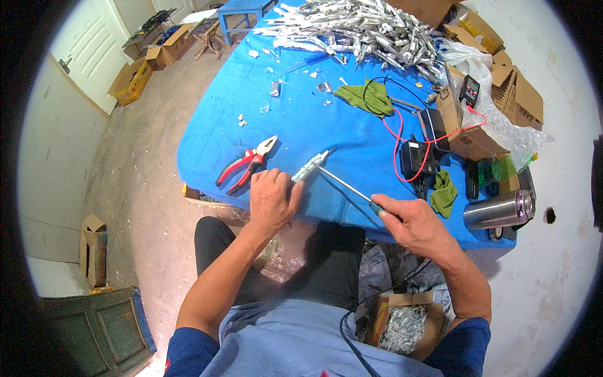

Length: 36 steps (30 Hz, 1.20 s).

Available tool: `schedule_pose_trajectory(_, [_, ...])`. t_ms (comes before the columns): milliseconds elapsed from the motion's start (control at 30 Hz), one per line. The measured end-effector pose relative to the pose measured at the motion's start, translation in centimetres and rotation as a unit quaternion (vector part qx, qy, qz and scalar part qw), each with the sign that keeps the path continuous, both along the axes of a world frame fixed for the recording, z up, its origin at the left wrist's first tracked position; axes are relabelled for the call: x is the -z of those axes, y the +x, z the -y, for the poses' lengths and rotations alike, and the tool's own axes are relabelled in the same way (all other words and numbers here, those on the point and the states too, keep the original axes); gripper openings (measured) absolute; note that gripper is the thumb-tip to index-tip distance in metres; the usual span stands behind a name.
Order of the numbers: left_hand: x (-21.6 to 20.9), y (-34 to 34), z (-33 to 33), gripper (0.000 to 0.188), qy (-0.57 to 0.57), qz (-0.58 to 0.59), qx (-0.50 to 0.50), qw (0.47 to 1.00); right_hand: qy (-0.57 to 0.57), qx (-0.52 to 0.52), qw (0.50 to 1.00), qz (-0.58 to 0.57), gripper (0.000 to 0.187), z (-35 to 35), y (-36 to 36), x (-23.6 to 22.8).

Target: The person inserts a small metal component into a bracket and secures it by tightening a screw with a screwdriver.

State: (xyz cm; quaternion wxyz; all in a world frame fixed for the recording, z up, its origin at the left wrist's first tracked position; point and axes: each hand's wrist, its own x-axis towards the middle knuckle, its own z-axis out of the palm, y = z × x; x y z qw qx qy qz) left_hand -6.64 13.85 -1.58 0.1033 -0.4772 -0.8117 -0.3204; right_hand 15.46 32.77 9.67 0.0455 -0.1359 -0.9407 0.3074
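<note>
My left hand is closed at the near edge of the blue-covered table, its thumb and fingers pressed on the near end of a slim white-and-silver part with a dark tip. In my right hand is a screwdriver with a dark green handle, most of it hidden by my fingers. The screwdriver's long shaft slants left, its tip meeting the part's side. Pliers with red-and-black handles lie just beyond my left hand, jaws apart.
A large heap of similar white-silver parts covers the table's far end. Green cloths, a black box with red wires, a meter and a steel flask stand or lie on the right. A carton of scraps sits below the table.
</note>
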Motion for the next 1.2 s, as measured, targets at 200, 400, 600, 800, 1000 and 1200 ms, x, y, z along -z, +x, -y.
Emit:
schedule_pose_trajectory(200, [0.1,-0.2,0.1,0.023,0.015,0.003,0.005,1.0,-0.348,0.075,0.929,0.101,0.039,-3.3,1.0,2.8])
schedule_pose_trajectory(400, [0.3,-0.4,0.1,0.023,0.019,0.009,0.009,1.0,-0.54,0.168,0.819,0.099,0.039,-2.2,1.8,4.0])
schedule_pose_trajectory(600, [0.3,-0.1,0.1,0.022,0.019,-0.001,0.005,1.0,-0.31,0.11,0.942,0.067,0.034,-0.6,2.5,3.9])
schedule_pose_trajectory(800, [0.5,-0.2,0.1,0.022,0.016,-0.003,0.0,1.0,-0.168,0.04,0.985,0.012,0.032,0.0,1.8,2.5])
schedule_pose_trajectory(1000, [0.3,-0.1,0.0,0.023,0.018,0.003,-0.004,1.0,-0.162,0.043,0.986,-0.008,0.031,0.0,2.0,1.9])
schedule_pose_trajectory(1200, [0.6,0.0,0.0,0.022,0.024,-0.005,-0.008,1.0,-0.144,0.042,0.989,-0.005,0.032,0.3,1.7,1.8])
